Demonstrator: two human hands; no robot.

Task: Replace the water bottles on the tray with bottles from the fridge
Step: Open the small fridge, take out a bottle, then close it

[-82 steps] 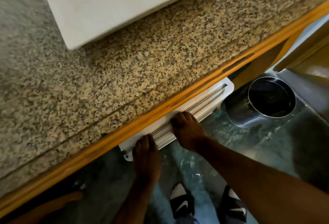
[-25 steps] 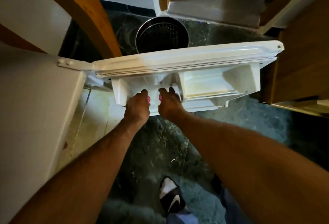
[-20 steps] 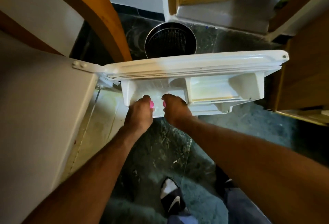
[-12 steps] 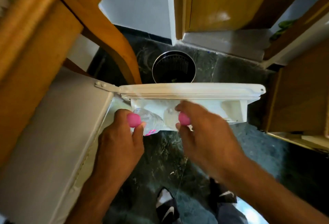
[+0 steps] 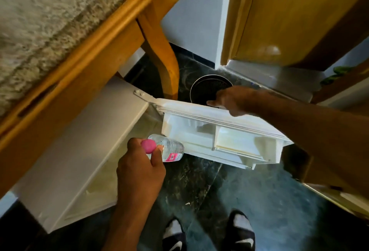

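Observation:
A small clear water bottle (image 5: 172,149) with a pink cap and a pink label hangs by its neck from my left hand (image 5: 139,169), just in front of the open white fridge door (image 5: 191,110). My right hand (image 5: 231,101) lies over the door's top edge, with the thumb under it and the fingers across it. The door's inner shelves (image 5: 235,147) show no bottles. The white fridge body (image 5: 85,147) stands at the left under the counter. No tray is in view, and I see only one bottle.
A speckled stone countertop (image 5: 40,11) with a wooden edge overhangs the fridge at upper left. A round metal bin (image 5: 207,86) stands on the dark floor behind the door. Wooden cabinets (image 5: 289,15) are at the upper right. My feet (image 5: 241,230) are below.
Both hands lifted pink-capped bottles out of the door shelf. Since then my right hand has gone up to the door's top edge and its bottle is out of sight; the left still holds one.

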